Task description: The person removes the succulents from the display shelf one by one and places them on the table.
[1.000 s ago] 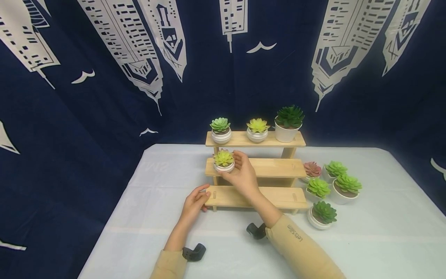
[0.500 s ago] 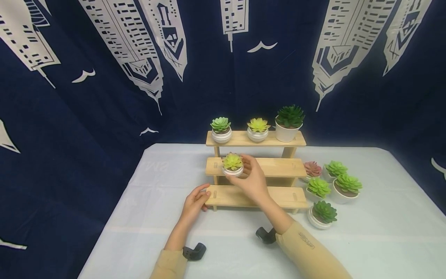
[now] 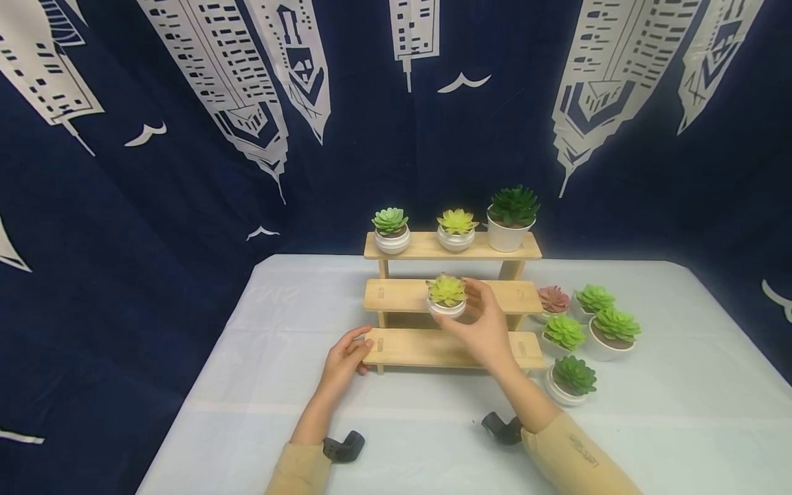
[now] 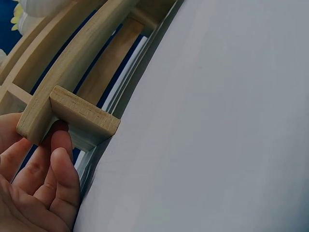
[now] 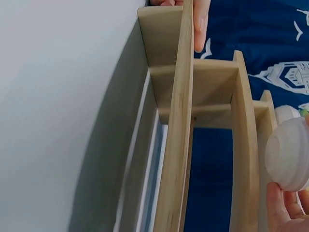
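Right hand [image 3: 485,328] pinches potted yellow-green succulent [image 3: 447,294] at middle shelf [image 3: 396,294]; left hand [image 3: 342,356] grips stand [image 3: 427,349]

Pot upright, around mid-length of middle shelf in head view; can't tell if it touches the board. Right thumb and fingers on the pot. Left hand: thumb on top of lowest board's left end, fingers curled underneath.

Top shelf [image 3: 427,244] occupied: pale green succulent [image 3: 390,223] left, yellow succulent [image 3: 457,223] middle, dark green plant [image 3: 512,212] right.

Cluster on white table [image 3: 247,399], right of stand: pink succulent [image 3: 553,300] nearest the stand's end, bright green ones [image 3: 614,326] beside it, darker green succulent [image 3: 573,378] in front.

In the way: right hand hides part of the middle shelf, and hand plus wrist cover part of the lowest board. Black wrist devices [image 3: 343,447] on both arms. Navy printed cloth [image 3: 371,158] behind.
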### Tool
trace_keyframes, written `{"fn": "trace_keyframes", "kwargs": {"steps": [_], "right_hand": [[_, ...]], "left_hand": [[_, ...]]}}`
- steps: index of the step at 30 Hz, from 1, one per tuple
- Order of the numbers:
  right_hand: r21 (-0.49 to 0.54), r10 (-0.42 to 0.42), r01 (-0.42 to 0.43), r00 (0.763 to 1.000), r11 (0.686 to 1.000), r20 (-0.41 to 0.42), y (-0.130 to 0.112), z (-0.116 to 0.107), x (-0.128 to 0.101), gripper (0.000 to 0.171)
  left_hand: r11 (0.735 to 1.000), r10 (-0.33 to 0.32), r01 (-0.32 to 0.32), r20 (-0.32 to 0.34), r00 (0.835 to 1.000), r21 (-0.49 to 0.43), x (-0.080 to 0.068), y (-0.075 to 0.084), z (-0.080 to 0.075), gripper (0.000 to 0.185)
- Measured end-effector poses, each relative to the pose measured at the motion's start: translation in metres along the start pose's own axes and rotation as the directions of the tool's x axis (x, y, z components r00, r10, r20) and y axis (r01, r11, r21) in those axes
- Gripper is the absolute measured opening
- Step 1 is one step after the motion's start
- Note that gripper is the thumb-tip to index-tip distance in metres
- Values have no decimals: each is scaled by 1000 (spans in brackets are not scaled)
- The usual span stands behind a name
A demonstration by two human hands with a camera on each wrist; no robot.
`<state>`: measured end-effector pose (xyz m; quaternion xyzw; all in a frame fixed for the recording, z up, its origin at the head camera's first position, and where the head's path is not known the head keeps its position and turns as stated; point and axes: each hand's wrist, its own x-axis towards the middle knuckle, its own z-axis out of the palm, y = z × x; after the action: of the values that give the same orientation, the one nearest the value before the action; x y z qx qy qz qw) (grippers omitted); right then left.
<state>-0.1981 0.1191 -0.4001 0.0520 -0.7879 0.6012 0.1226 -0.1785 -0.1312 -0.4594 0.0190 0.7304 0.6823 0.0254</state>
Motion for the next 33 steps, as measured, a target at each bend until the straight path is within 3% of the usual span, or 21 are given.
{"fn": "trace_keyframes", "kwargs": {"steps": [16, 24, 33], "right_hand": [[-3, 13, -13, 993, 1000, -115, 3, -41, -16, 76], [-27, 55, -61, 982, 998, -179, 5, -62, -26, 76], [-50, 20, -33, 972, 998, -234, 10, -86, -34, 74]], "left_hand": [[1000, -11, 11, -11, 1000, 6, 1, -2, 1, 39], [1000, -6, 6, -4, 1000, 2, 0, -1, 1, 39], [1000, 6, -6, -3, 1000, 5, 1, -2, 0, 39]]}}
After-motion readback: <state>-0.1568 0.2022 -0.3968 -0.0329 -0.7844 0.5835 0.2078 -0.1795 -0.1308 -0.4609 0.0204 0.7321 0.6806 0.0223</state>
